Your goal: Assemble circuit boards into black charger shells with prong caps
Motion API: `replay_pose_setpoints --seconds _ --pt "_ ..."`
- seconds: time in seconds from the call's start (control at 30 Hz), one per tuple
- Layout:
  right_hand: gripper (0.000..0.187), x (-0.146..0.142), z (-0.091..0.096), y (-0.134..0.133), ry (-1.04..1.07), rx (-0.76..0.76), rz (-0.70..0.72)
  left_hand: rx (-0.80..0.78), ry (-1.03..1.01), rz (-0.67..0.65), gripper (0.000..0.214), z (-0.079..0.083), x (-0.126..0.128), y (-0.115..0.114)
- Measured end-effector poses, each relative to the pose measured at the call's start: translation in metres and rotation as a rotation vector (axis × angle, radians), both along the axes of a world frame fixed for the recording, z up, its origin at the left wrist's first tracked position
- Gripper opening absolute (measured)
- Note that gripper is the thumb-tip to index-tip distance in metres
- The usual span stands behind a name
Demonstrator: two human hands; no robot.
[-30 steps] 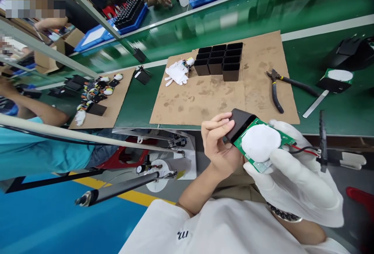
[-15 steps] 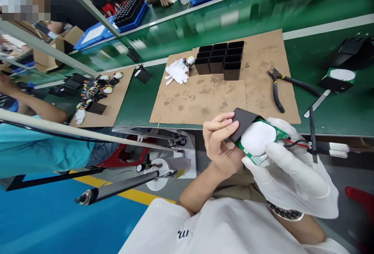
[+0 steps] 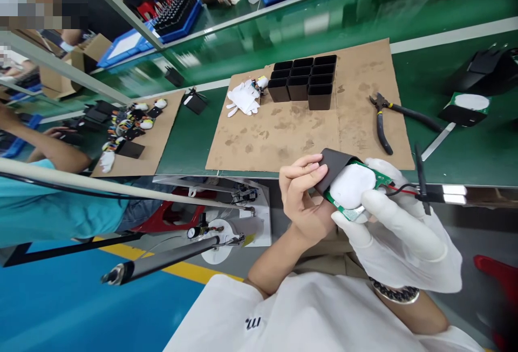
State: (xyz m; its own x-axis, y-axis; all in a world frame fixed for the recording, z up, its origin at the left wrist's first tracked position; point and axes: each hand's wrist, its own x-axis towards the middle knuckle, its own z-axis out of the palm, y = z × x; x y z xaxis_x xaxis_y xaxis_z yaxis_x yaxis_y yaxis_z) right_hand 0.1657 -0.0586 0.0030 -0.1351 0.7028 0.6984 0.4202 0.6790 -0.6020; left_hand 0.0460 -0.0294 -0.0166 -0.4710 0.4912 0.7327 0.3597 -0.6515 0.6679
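My bare left hand [image 3: 301, 195] closes around a dark, open-ended plastic case [image 3: 335, 166]. Partly inside its opening sits a green circuit board [image 3: 382, 178], with a round white pad [image 3: 352, 185] on its face. White-gloved, my right hand [image 3: 404, 233] grips the board's outer end between thumb and fingers. Red and black wires [image 3: 400, 188] run from that end to a black strip-like part [image 3: 421, 182] beside the glove. Both hands are in front of the bench edge, above my lap. How deep the board reaches into the case is hidden.
On a cardboard sheet [image 3: 364, 74] stand several dark cases [image 3: 319, 98], beside a white glove [image 3: 245, 97] and pliers [image 3: 382, 135]. Another board in a case [image 3: 465, 113] lies at right. A co-worker's arm [image 3: 60, 144] is at left, near a pole [image 3: 170, 259].
My right hand has shifted slightly left toward the case, and the board appears a little further into it. My left hand keeps its hold on the case.
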Motion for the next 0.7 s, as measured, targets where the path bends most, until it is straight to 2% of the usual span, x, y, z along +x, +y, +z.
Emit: replay_pose_setpoints --seconds 0.1,0.27,0.53,0.7 --pt "0.053 -0.004 0.012 0.005 -0.096 0.157 -0.042 -0.003 0.010 -0.008 0.015 -0.001 0.000 0.000" --pt "0.066 -0.006 0.011 0.004 -0.093 0.111 -0.086 -0.031 -0.019 -0.027 0.015 -0.007 0.000 0.000" --pt "0.053 -0.013 0.009 0.002 -0.023 -0.075 -0.131 -0.036 -0.052 -0.076 0.019 -0.015 0.001 0.001" --pt "0.055 -0.011 0.009 0.005 0.003 -0.075 -0.159 -0.043 0.011 -0.061 0.023 -0.018 -0.004 0.003"
